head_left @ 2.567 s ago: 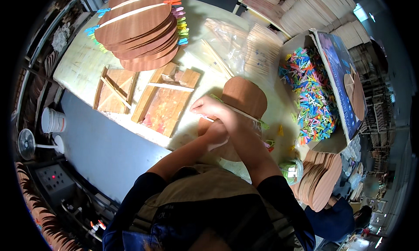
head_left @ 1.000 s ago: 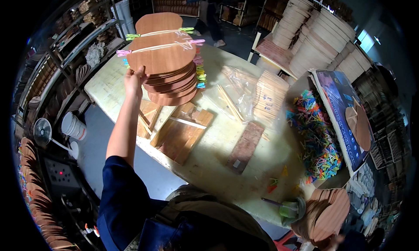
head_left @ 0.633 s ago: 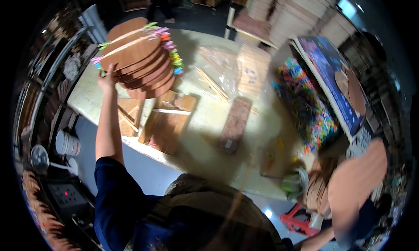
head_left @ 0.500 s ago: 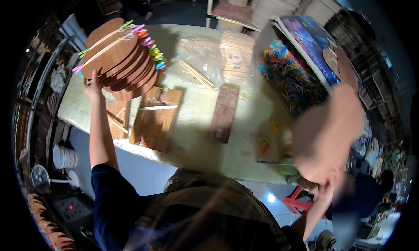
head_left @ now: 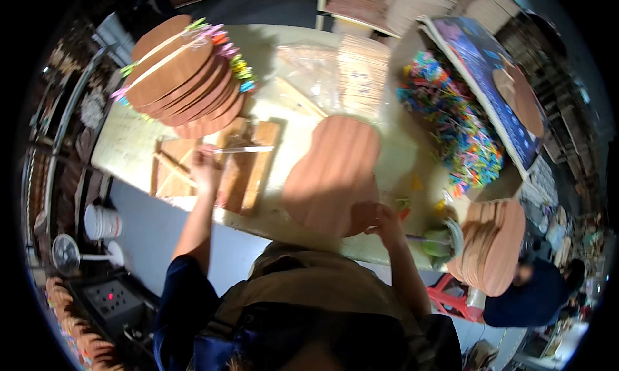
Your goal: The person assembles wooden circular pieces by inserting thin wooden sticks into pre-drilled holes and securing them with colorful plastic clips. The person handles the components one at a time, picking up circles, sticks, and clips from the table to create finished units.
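A thin brown wooden board (head_left: 338,158) with a waisted, guitar-body outline lies on the table in front of me. My right hand (head_left: 385,224) grips its lower right edge, fingers closed on the rim. My left hand (head_left: 205,168) is over the wooden jig (head_left: 248,177), by the left end of a thin white stick (head_left: 248,150); blur hides whether its fingers touch the stick. At the far left stands a stack of similar boards (head_left: 177,74), with pale sticks across the top and colourful clips (head_left: 225,48) along the edges.
An open box of colourful clips (head_left: 461,135) stands at the right, beside a blue patterned panel (head_left: 483,80). More shaped boards (head_left: 496,242) are stacked at the table's right edge, near a green container (head_left: 442,242). Bundled pale sticks (head_left: 362,77) lie at the back. A person (head_left: 532,290) is at far right.
My right hand has brought the board from the right side to the table's middle. My left hand has left the clipped stack and moved right to the jig.
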`<state>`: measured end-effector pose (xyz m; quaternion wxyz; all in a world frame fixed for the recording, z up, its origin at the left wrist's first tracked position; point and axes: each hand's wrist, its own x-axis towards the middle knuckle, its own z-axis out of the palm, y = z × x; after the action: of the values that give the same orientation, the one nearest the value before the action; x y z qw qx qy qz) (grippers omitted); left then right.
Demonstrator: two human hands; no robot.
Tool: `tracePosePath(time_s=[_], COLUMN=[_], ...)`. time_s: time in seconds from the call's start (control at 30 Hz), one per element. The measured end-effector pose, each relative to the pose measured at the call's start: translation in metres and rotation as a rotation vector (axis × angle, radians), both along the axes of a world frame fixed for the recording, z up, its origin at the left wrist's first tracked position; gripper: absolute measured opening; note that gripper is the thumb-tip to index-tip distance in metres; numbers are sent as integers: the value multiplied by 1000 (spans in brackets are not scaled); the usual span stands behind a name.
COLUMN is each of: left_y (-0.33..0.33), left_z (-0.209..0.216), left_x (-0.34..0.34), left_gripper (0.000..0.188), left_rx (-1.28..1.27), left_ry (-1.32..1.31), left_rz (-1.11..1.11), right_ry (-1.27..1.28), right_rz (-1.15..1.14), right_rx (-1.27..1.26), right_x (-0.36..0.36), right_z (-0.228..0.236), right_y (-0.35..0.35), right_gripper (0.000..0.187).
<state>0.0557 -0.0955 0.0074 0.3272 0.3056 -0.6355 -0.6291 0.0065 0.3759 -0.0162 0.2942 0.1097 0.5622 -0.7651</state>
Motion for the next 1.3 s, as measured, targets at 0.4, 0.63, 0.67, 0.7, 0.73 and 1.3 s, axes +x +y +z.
tracePosePath(time_s=[0.4, 0.63, 0.67, 0.7, 0.73, 1.3], left_y=[55, 48, 59, 68, 78, 234], left_z=[-31, -64, -55, -45, -30, -22], left_x=[-50, -52, -51, -53, -52, -115], left_gripper=[8, 8, 7, 5, 4, 6], left_rx=[860, 722, 654, 492, 331, -603], left_ry=[-37, 201, 294, 285, 275, 128], left_rz=[237, 402, 390, 364, 339, -725], right_ry=[1038, 855, 879, 911, 941, 397], right_rz=[449, 44, 9, 37, 72, -459], right_rx=[1347, 1227, 1232, 1206, 1178, 492], right_x=[-57, -55, -55, -57, -56, -72], right_z=[-26, -39, -41, -41, -41, -8], right_y=[72, 35, 32, 31, 31, 3], right_gripper=[17, 22, 23, 23, 24, 18])
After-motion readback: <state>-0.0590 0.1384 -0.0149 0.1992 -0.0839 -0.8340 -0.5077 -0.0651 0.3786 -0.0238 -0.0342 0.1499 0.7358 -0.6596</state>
